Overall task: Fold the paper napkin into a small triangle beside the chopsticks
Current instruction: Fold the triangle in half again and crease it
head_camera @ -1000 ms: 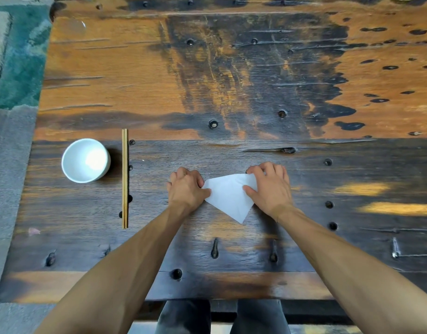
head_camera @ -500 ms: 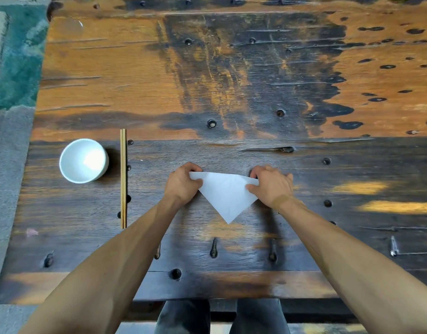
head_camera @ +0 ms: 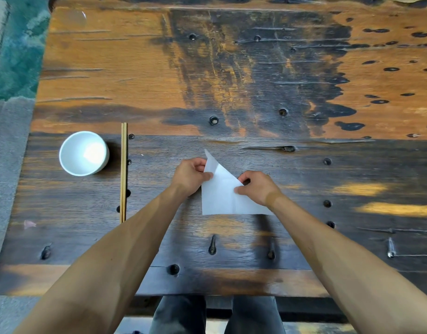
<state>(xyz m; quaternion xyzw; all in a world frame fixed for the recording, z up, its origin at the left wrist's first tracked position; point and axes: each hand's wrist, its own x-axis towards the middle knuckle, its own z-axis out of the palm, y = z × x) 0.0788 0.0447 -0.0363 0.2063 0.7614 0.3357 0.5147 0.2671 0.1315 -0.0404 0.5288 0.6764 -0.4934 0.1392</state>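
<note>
Napkin [head_camera: 222, 196]: 1, pinched in left grip [head_camera: 192, 175] and right grip [head_camera: 255, 188]; 2 chopsticks [head_camera: 124, 172].

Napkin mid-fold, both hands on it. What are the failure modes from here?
1. The paper napkin is held only at its edges by the left hand and right hand; thin paper could tear or crease off-line if pulled unevenly.
2. Its top point stands free and unpinned, so the next fold may land skewed.
3. It sits well right of the chopsticks; sliding it over carelessly could nudge them or the white bowl.
</note>
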